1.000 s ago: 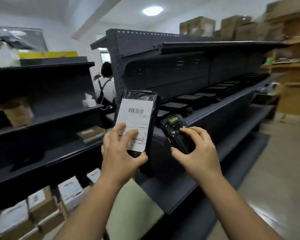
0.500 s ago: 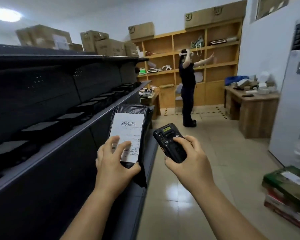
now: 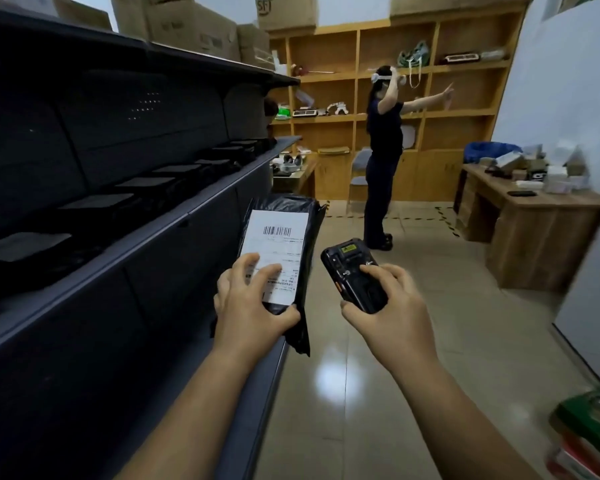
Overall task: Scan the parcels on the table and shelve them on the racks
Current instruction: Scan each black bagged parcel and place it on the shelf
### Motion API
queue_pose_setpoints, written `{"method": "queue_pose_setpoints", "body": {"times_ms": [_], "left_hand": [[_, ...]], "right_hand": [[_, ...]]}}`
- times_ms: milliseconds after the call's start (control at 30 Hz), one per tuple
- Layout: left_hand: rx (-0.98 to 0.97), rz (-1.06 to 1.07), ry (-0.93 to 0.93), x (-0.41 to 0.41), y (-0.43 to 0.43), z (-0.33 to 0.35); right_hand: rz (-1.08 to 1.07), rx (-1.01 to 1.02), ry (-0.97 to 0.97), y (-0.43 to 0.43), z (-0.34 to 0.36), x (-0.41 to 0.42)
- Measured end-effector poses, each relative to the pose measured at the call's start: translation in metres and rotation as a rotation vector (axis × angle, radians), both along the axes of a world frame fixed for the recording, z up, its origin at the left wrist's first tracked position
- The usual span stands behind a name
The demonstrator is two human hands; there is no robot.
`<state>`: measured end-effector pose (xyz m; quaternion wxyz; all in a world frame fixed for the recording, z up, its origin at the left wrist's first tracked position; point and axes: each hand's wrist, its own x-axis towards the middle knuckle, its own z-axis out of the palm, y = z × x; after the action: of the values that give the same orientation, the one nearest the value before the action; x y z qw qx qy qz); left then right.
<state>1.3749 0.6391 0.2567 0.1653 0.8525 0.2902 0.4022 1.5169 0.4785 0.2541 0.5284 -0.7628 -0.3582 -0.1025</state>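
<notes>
Dark rack (image 3: 174, 221) lines the aisle's left side. Left hand (image 3: 250, 315) grips a black parcel (image 3: 286, 204) by the rack's front edge. Right hand (image 3: 390, 318) holds the scanner (image 3: 350, 270). Likely step: scanning. The next move calls for aiming at the barcode (image 3: 277, 231).

Operator body, head-camera view: two upper limbs are in frame.

1. Left hand (image 3: 253, 313): bare from fingertips to wrist.
2. Right hand (image 3: 392, 306): bare, in the same condition.
3. Left forearm (image 3: 194, 410): bare over its whole visible length, from the wrist to the lower frame edge. It narrows toward the wrist.
4. Right forearm (image 3: 447, 427): bare, with the same taper.
5. Knuckle ridges show on the back of each hand.
6. Fingers (image 3: 248, 263): slender, with rounded tips. Nail detail is too blurred to tell.
</notes>
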Motion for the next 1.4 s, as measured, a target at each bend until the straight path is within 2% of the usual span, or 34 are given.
{"method": "queue_pose_setpoints", "body": {"times_ms": [333, 567, 933, 1133, 1400], "left_hand": [[0.013, -0.166, 0.058, 0.255, 0.125, -0.004], [0.002, -0.125, 0.039, 0.432, 0.203, -0.004], [-0.022, 0.077, 0.024, 0.598, 0.39, -0.009], [-0.015, 0.006, 0.017, 0.722, 0.494, -0.008], [0.013, -0.069, 0.064, 0.897, 0.592, -0.003]], "right_hand": [[-0.165, 0.013, 0.021, 0.102, -0.002, 0.229], [-0.106, 0.021, 0.002, 0.186, -0.008, 0.405], [0.085, 0.001, -0.059, 0.402, -0.005, 0.602], [0.052, 0.012, -0.047, 0.5, -0.004, 0.72], [-0.058, -0.005, -0.028, 0.585, -0.006, 0.882]]}}
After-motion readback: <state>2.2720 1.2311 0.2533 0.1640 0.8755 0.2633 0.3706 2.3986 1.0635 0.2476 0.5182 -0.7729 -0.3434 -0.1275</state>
